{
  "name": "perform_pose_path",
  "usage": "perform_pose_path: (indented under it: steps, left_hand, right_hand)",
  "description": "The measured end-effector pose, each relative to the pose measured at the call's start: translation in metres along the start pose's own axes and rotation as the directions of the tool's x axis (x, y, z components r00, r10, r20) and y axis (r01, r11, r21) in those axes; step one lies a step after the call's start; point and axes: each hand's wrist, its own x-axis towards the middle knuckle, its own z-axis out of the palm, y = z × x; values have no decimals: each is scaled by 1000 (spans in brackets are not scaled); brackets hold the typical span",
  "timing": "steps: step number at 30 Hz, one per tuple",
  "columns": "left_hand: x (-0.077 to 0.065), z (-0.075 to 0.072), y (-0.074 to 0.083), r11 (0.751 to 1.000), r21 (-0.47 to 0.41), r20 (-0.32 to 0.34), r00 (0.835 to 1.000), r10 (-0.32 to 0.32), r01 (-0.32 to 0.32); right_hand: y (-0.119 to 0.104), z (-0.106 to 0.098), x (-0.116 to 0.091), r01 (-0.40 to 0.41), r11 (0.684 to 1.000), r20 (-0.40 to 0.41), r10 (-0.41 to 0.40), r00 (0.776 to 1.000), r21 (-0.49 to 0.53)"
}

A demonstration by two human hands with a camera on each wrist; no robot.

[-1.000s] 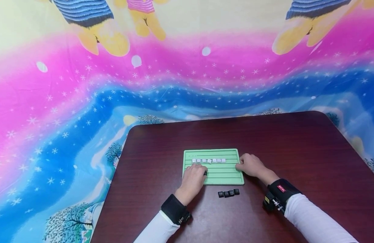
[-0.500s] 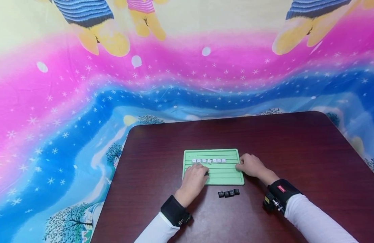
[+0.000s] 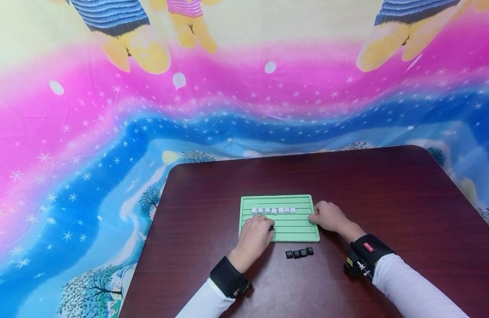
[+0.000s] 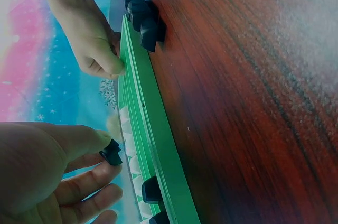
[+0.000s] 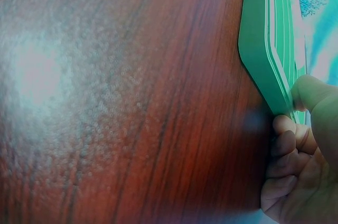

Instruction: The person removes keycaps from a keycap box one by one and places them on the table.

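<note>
Our left hand pinches a black key cap over the green tray — finger and thumb close together. Our right hand grips the tray's edge. Inside we see seven white caps and two dark caps; four black caps lie on the table.

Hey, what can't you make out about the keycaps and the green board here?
Head view: any markings on the small white plastic keycaps, too small to read.
Head view: the near left corner of the green rectangular grooved board, hidden by the left hand.
Left wrist view: the rest of one square black plastic keycap, cut off by the bottom edge.
</note>
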Motion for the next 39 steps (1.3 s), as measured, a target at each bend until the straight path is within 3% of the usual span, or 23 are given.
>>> perform_pose_path:
  steps: [21, 39]
  left_hand:
    - [-5, -8, 4, 1000, -19, 47, 999, 19, -18]
    - [-7, -8, 7, 999, -16, 49, 998, 41, -40]
  right_hand:
    - [-2, 1, -2, 9, 1000, -24, -9, 1000, -3]
    - [-2, 0, -2, 5, 1000, -18, -6, 1000, -11]
